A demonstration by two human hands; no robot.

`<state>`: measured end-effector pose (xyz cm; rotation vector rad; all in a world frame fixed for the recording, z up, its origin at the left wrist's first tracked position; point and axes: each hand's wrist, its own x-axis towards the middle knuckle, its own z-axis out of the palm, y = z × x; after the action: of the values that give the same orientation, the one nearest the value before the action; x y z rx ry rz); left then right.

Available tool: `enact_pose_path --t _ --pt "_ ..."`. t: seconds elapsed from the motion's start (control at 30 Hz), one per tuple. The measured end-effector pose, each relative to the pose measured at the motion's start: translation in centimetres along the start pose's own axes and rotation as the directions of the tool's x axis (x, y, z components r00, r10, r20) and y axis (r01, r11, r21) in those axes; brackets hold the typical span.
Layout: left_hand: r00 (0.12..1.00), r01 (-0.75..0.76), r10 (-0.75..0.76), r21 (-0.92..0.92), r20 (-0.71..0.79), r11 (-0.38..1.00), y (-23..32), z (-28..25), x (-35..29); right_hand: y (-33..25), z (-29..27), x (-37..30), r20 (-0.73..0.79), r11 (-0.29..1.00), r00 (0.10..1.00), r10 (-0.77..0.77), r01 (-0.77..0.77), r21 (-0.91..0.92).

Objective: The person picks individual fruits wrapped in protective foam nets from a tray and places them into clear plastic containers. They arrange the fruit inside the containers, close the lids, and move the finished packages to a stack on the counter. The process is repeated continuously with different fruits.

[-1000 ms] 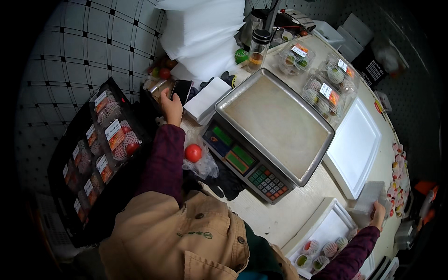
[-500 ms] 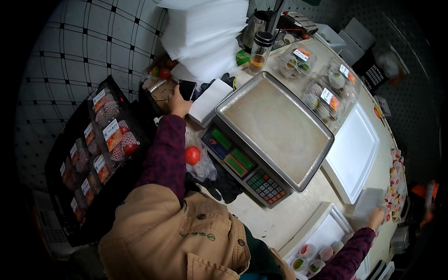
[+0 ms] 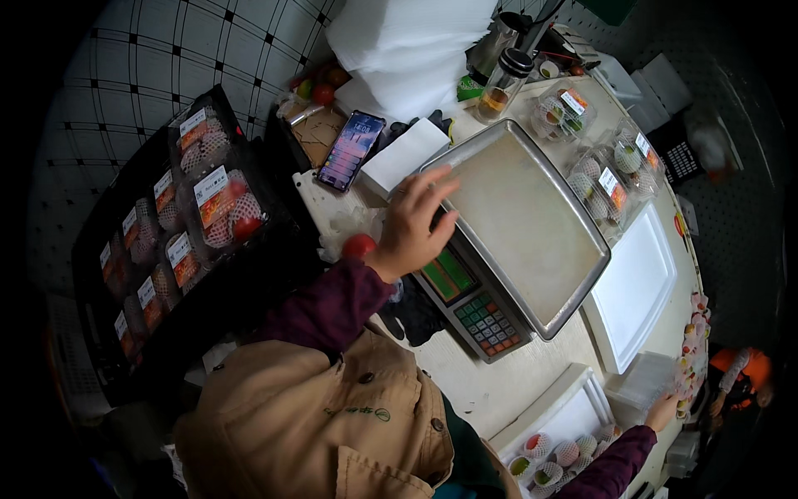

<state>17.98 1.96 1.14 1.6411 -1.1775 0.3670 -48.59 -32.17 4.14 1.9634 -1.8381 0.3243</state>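
My left hand (image 3: pixel 416 223) is open, its fingers spread over the near-left rim of the weighing scale (image 3: pixel 532 224); whether it touches the metal pan I cannot tell. A phone (image 3: pixel 352 151) with a lit screen lies to the left of the scale, beside a white box (image 3: pixel 406 156). By my left wrist is a red tomato-like fruit (image 3: pixel 358 246) on clear plastic bagging. At the lower right, my right hand (image 3: pixel 662 412) pinches the edge of a clear plastic box (image 3: pixel 638 384); its fingertips are small and partly hidden. Near that forearm, net-wrapped fruits (image 3: pixel 567 453) sit in a white foam tray (image 3: pixel 553 409).
On the left stands a black crate (image 3: pixel 287 218) with labelled fruit packs (image 3: pixel 218 200). White foam sheets (image 3: pixel 407 50) are stacked at the back, near a glass jar (image 3: pixel 504 83). More fruit packs (image 3: pixel 600 187) and a white foam lid (image 3: pixel 636 287) lie right of the scale. A person (image 3: pixel 742 376) is at far right.
My left hand has let go of the phone, left it on the table and moved right to the scale. The right hand has shifted slightly downward. The whole view has turned a little.
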Motion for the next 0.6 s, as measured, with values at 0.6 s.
enact_pose_path --t 0.6 --pt "0.791 -0.477 0.492 -0.138 0.364 0.868 10.6 1.8 -1.1 -37.6 -14.1 -10.2 -0.294 0.451 0.546 -0.784 0.828 0.334"
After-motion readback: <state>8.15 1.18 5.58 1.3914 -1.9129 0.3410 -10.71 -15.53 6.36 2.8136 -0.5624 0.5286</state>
